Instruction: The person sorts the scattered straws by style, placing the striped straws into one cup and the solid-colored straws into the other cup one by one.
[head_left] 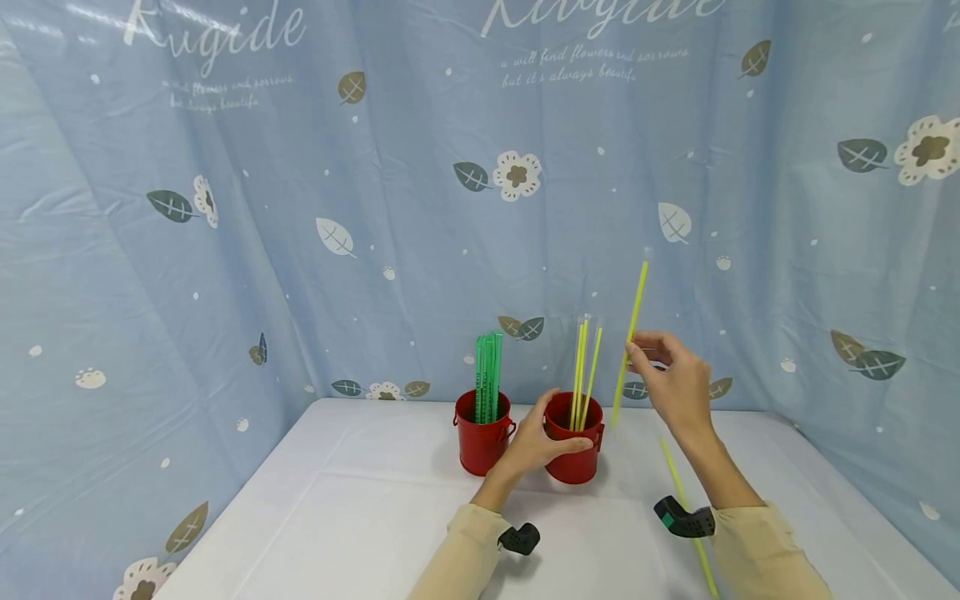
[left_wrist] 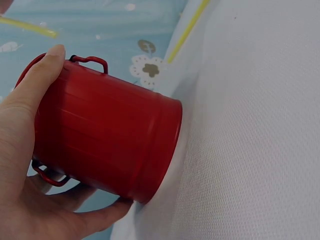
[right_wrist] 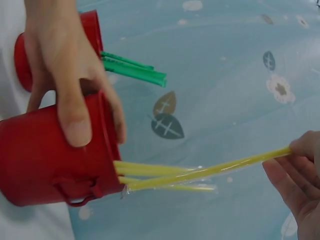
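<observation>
My left hand (head_left: 536, 442) grips a red bucket (head_left: 572, 458) with small side handles, thumb and fingers on either side near its rim. Several yellow wrapped straws (head_left: 581, 367) stand in that bucket. Between thumb and fingers, my right hand (head_left: 671, 379) pinches another yellow straw (head_left: 636, 312) in a clear wrapper, held upright just right of the bucket. In the right wrist view the held straw's (right_wrist: 215, 171) lower end comes close to the bucket's rim. A second red bucket (head_left: 482, 446) with several green wrapped straws (head_left: 489, 379) stands to the left.
One more yellow straw (head_left: 688, 517) lies on the white table (head_left: 337, 517), partly under the right forearm. Behind the table hangs a blue curtain (head_left: 420, 250) with leaf and flower prints. Each wrist wears a black camera (head_left: 684, 517).
</observation>
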